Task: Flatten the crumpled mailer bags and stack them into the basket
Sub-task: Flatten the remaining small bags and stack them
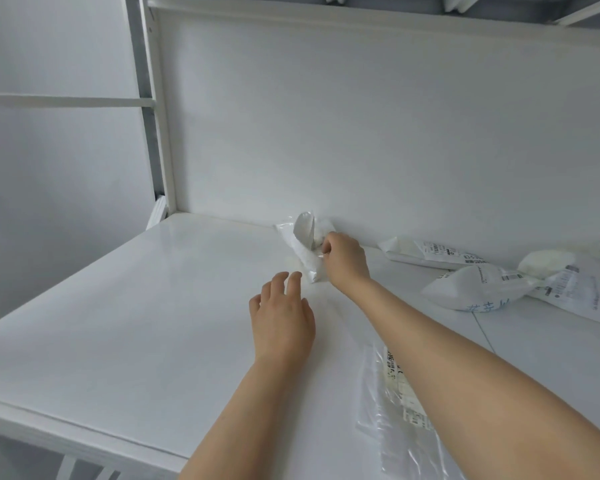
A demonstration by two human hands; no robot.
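A small crumpled white mailer bag [302, 245] lies against the back wall of the white table [136, 306]. My right hand [347, 261] pinches its right edge with curled fingers. My left hand [281, 317] hovers just in front of the bag, fingers straight and loose, holding nothing. Two more crumpled white mailer bags lie at the right: one [430, 254] by the wall, one [478, 289] bulging in front of it. A flat clear mailer bag [399, 403] with a printed label lies near me, partly under my right forearm. No basket is in view.
A white back panel [361, 133] rises behind the table. The table's left and front edges [66, 431] drop off to a frame below. Another labelled white bag [589, 289] lies at the far right edge.
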